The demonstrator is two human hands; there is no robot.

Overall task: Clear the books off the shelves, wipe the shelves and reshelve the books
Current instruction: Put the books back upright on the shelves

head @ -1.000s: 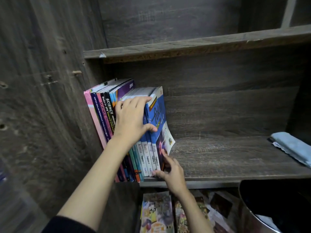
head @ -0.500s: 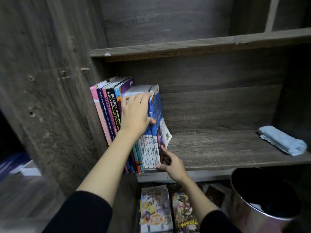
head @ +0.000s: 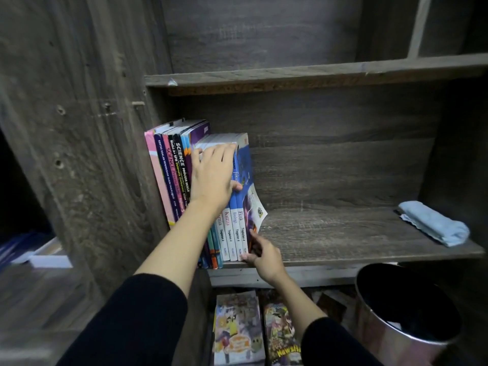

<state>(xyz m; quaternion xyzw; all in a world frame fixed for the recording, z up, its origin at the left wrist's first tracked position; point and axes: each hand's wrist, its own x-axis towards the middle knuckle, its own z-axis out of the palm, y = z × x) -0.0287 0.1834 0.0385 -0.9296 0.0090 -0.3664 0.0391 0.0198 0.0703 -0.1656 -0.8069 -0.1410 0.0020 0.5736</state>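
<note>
Nearest, a shiny metal bin [head: 396, 336] is standing at lower right, and comic books [head: 237, 328] are lying on the level below. The right hand [head: 264, 256] is pinching the bottom corner of the Fizik book [head: 253, 207], the rightmost one, whose cover is curling outward. The left hand [head: 214, 175] is clasping the blue spines higher up, fingers lying over the page tops and thumb hooking round the cover. The books [head: 171, 175] are standing upright, spines outward, against the left wall of the dark wood-grain shelf [head: 343, 233]. A folded blue cloth [head: 433, 223] is lying at its right end.
</note>
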